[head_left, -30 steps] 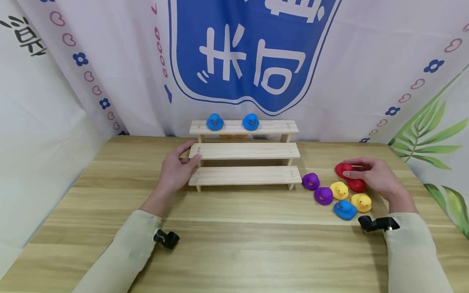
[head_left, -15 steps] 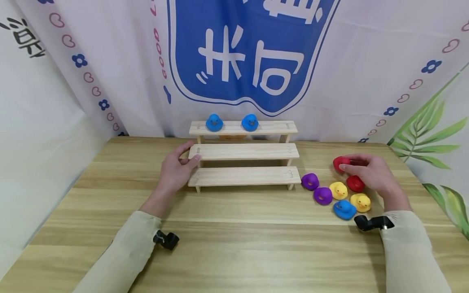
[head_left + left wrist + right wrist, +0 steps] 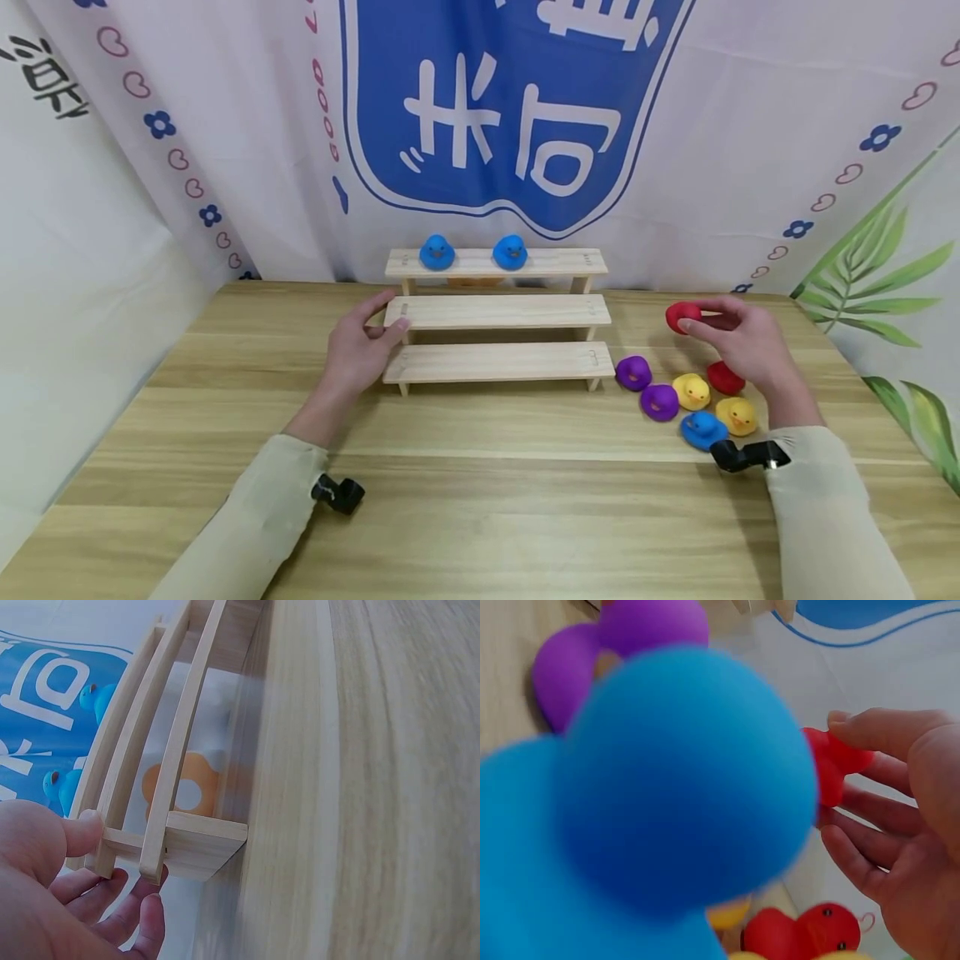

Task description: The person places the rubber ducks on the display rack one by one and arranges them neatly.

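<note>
My left hand (image 3: 357,352) grips the left end of a three-tier wooden stand (image 3: 498,312). In the left wrist view the thumb lies on a board and the fingers (image 3: 112,915) curl under the board ends. To the right of the stand my right hand (image 3: 750,343) pinches a red rubber duck (image 3: 682,317) between thumb and fingers, above the table. The right wrist view shows this red duck (image 3: 826,769) partly hidden behind a blurred blue duck. Two blue ducks, one left (image 3: 437,252) and one right (image 3: 510,252), sit on the top tier.
Below my right hand lie a second red duck (image 3: 724,379), two yellow ducks (image 3: 692,391), two purple ducks (image 3: 659,402) and a blue duck (image 3: 703,430). The purple ones lie near the stand's right end. A printed curtain (image 3: 285,167) hangs behind the wooden table (image 3: 480,508).
My right hand has lifted the red duck away from the other red one, moving it back and left toward the stand. My left hand has stayed on the stand.
</note>
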